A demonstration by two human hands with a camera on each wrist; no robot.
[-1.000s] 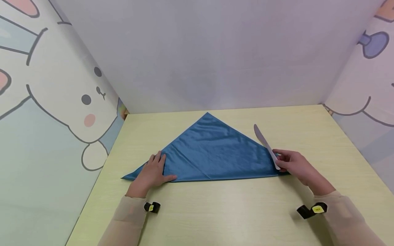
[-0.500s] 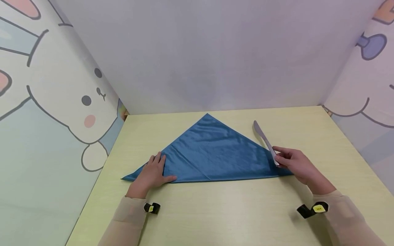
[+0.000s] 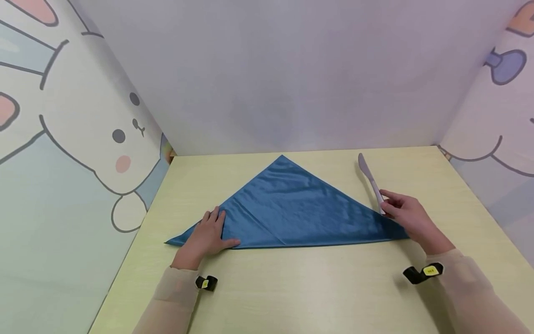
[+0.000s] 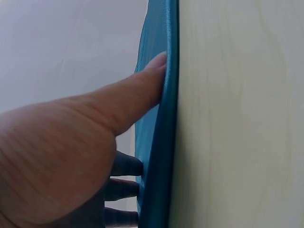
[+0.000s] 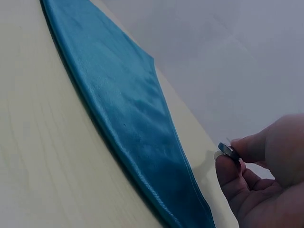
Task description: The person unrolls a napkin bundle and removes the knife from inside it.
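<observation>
A blue satiny cloth (image 3: 288, 208), folded into a triangle, lies on the table with its peak towards the back wall. My left hand (image 3: 206, 234) rests on its left part, fingers straight and thumb along the front fold; the left wrist view shows the thumb (image 4: 128, 102) on the cloth's edge. My right hand (image 3: 406, 213) pinches a table knife (image 3: 369, 174) by its handle end, above the cloth's right end. The blade points away towards the back. In the right wrist view only the knife's handle end (image 5: 228, 150) shows between thumb and finger.
The pale wooden table (image 3: 300, 287) meets a plain light wall (image 3: 271, 79) at the back. Printed cartoon panels stand on the left (image 3: 83, 139) and right (image 3: 496, 120). Each sleeve carries a small black strap device (image 3: 423, 273).
My right hand has moved right and away towards the back with the knife, baring more of the cloth's right corner. The left hand and the cloth have stayed put.
</observation>
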